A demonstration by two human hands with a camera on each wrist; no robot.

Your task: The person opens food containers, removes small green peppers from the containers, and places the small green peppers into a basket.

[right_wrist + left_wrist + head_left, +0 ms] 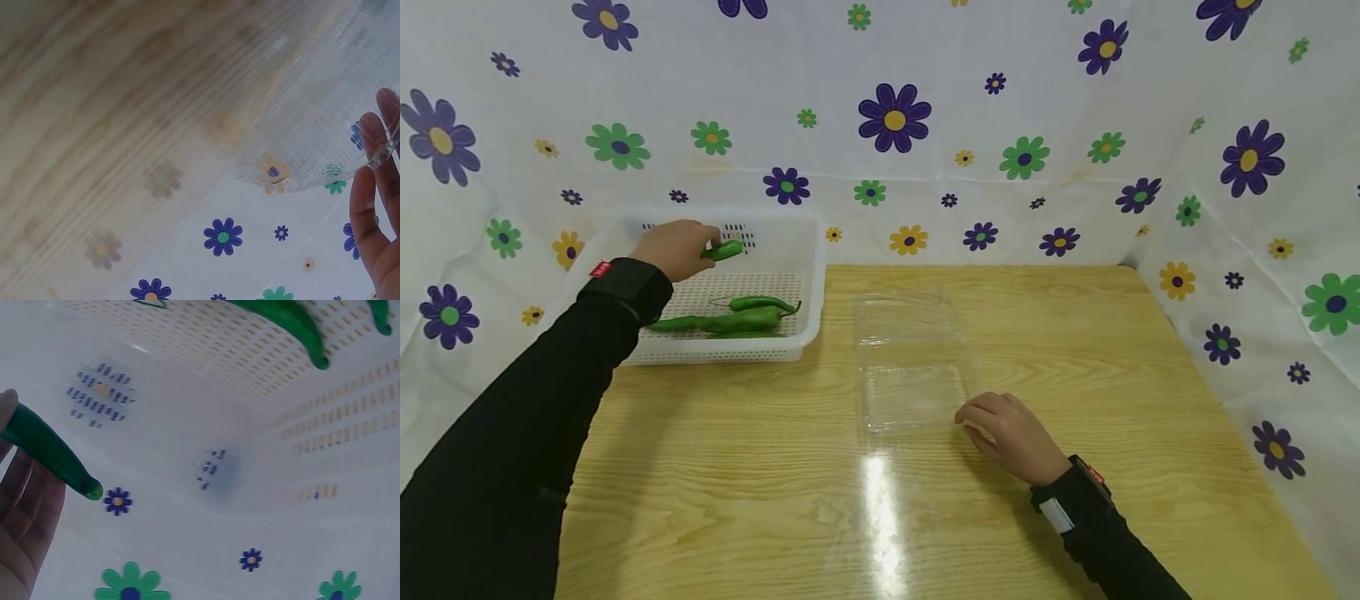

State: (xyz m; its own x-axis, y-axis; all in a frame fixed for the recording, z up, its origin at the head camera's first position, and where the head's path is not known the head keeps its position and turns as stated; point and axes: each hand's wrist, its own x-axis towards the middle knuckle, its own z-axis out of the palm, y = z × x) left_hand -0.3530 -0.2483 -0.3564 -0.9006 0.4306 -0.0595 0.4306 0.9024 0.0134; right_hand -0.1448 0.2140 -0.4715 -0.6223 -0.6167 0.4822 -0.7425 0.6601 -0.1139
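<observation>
My left hand holds a green chili pepper between thumb and fingers, above the white basket. In the left wrist view the held pepper slants down with its rounded end free. Several more green peppers lie on the basket's perforated floor. At the table's middle sits a clear plastic box, see-through and opened out flat, with its lid part behind. My right hand grips the box's near right corner; in the right wrist view the fingers straddle its rim.
A light wooden table carries the basket at the back left. White cloth with printed flowers stands behind the table and along its sides. Glare shines on the wood in front of the box.
</observation>
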